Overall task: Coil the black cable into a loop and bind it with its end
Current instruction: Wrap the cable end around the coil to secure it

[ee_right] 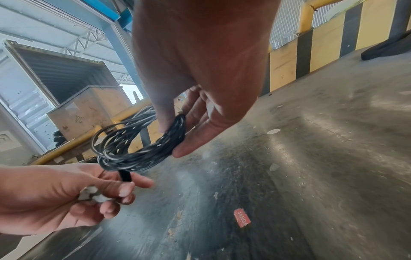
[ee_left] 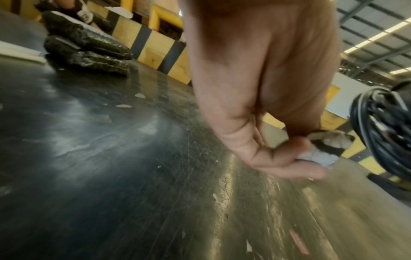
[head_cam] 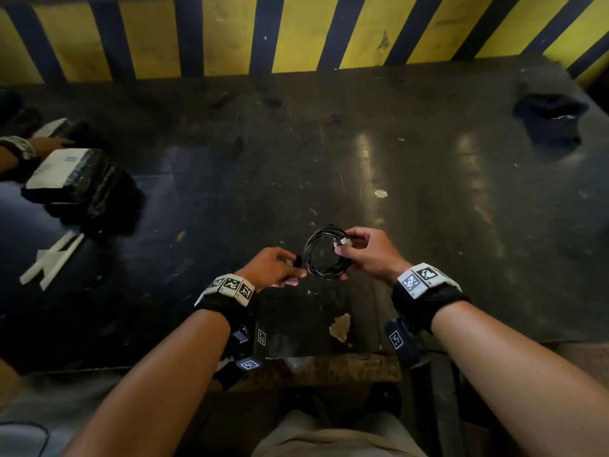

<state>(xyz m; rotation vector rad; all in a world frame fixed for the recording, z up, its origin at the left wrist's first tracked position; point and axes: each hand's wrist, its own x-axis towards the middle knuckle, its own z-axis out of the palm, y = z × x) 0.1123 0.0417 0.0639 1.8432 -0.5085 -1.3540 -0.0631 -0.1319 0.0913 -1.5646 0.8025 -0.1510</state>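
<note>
The black cable (head_cam: 324, 253) is wound into a small round coil, held in the air just above the dark table (head_cam: 329, 143). My right hand (head_cam: 354, 253) pinches the coil's right side between thumb and fingers; in the right wrist view the cable (ee_right: 142, 146) bundle passes through that right hand (ee_right: 177, 133). A white connector (head_cam: 342, 242) shows at the right thumb. My left hand (head_cam: 291, 270) is at the coil's left side and pinches a short black end piece (ee_right: 125, 176) hanging from it. A crumpled white-grey scrap (ee_right: 93, 193) sits in the left palm.
Black wrapped packages (head_cam: 75, 179) lie at the left, with another person's hand (head_cam: 49, 145) on them. White strips (head_cam: 52, 258) lie nearby. A dark cloth (head_cam: 550, 120) sits back right. A yellow-and-black striped barrier (head_cam: 296, 31) borders the far side. A red sticker (ee_right: 242, 218) is on the table.
</note>
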